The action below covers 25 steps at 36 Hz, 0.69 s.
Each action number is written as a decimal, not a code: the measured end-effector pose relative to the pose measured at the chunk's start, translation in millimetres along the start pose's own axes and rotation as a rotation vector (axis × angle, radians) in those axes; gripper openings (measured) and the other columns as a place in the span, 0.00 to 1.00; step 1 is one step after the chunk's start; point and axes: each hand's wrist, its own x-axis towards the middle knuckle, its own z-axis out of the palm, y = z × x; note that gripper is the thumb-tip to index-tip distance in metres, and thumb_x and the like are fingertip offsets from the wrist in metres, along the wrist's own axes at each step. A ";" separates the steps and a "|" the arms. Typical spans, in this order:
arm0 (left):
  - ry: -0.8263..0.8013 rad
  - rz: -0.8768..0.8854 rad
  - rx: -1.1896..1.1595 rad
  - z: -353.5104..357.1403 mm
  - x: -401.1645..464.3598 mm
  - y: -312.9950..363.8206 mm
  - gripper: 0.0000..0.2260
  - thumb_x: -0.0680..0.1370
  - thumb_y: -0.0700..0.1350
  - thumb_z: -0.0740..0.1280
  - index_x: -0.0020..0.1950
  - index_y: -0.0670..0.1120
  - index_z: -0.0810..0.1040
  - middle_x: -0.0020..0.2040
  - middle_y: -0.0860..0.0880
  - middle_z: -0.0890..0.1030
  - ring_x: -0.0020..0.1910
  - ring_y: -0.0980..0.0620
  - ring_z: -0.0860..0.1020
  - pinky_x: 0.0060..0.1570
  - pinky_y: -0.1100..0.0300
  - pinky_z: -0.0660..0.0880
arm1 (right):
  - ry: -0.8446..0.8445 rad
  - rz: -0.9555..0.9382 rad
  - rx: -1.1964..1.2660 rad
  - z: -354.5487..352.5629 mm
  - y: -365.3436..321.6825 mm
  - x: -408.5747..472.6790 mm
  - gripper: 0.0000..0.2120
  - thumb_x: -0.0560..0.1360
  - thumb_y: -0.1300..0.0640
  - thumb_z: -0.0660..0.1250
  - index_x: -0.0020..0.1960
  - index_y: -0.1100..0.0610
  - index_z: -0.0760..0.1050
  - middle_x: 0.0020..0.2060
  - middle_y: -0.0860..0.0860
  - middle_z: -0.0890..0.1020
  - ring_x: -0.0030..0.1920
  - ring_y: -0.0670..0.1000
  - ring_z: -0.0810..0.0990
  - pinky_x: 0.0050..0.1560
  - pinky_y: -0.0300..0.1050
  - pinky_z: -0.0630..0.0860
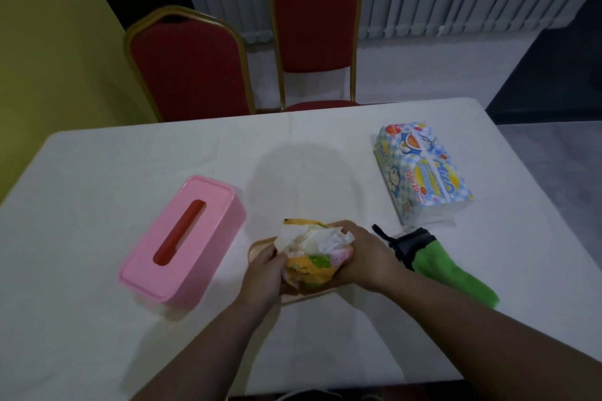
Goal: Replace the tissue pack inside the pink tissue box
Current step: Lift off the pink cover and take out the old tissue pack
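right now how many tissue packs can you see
2: a crumpled, nearly empty pack held between the left hand and right hand, and a full blue pack far right on the table.

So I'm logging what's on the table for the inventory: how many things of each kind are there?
Pink tissue box: 1
Tissue packs: 2, a new blue one and a crumpled one held in both hands
Wooden tray: 1
Green and black pouch: 1
Total: 5
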 end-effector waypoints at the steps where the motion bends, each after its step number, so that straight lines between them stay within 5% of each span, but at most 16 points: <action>1: 0.007 0.021 0.008 1.6 1.4 -0.1 0.08 0.78 0.36 0.58 0.45 0.40 0.77 0.25 0.42 0.76 0.28 0.44 0.77 0.30 0.55 0.79 | 0.025 0.027 0.044 -3.7 0.6 -3.4 0.40 0.50 0.42 0.79 0.60 0.44 0.72 0.53 0.43 0.81 0.51 0.42 0.80 0.52 0.44 0.78; 5: -0.018 0.104 -0.023 9.1 1.6 6.5 0.09 0.79 0.37 0.59 0.40 0.39 0.74 0.33 0.37 0.75 0.29 0.42 0.76 0.31 0.57 0.78 | 0.092 0.046 0.158 -19.6 3.7 -14.6 0.35 0.53 0.50 0.79 0.58 0.46 0.72 0.54 0.47 0.80 0.53 0.48 0.79 0.54 0.46 0.77; 8: -0.057 0.213 -0.076 22.1 -2.2 18.0 0.12 0.79 0.39 0.60 0.38 0.46 0.77 0.33 0.46 0.78 0.35 0.45 0.78 0.30 0.63 0.77 | 0.212 0.048 0.208 -41.3 2.7 -27.6 0.28 0.56 0.53 0.77 0.53 0.41 0.72 0.52 0.49 0.80 0.51 0.48 0.79 0.52 0.45 0.76; 15: -0.192 0.485 0.102 65.9 5.6 48.8 0.15 0.81 0.50 0.56 0.64 0.49 0.74 0.58 0.54 0.77 0.53 0.56 0.74 0.43 0.74 0.72 | 0.625 0.108 0.540 -101.2 23.1 -71.9 0.27 0.62 0.72 0.77 0.57 0.57 0.75 0.45 0.50 0.84 0.39 0.38 0.82 0.39 0.34 0.79; 21: -0.240 0.415 0.197 116.1 16.3 49.3 0.08 0.80 0.45 0.61 0.54 0.51 0.78 0.50 0.53 0.79 0.50 0.54 0.76 0.41 0.74 0.71 | 1.013 0.360 0.472 -126.2 72.6 -112.8 0.31 0.59 0.51 0.74 0.62 0.48 0.72 0.52 0.47 0.82 0.51 0.49 0.80 0.53 0.49 0.76; 25: -0.246 0.405 0.324 144.4 25.5 43.3 0.09 0.79 0.45 0.63 0.56 0.48 0.79 0.47 0.54 0.79 0.43 0.58 0.76 0.41 0.74 0.68 | 1.081 0.553 0.396 -121.6 94.9 -128.2 0.28 0.61 0.46 0.72 0.59 0.45 0.70 0.54 0.50 0.80 0.55 0.57 0.78 0.51 0.50 0.72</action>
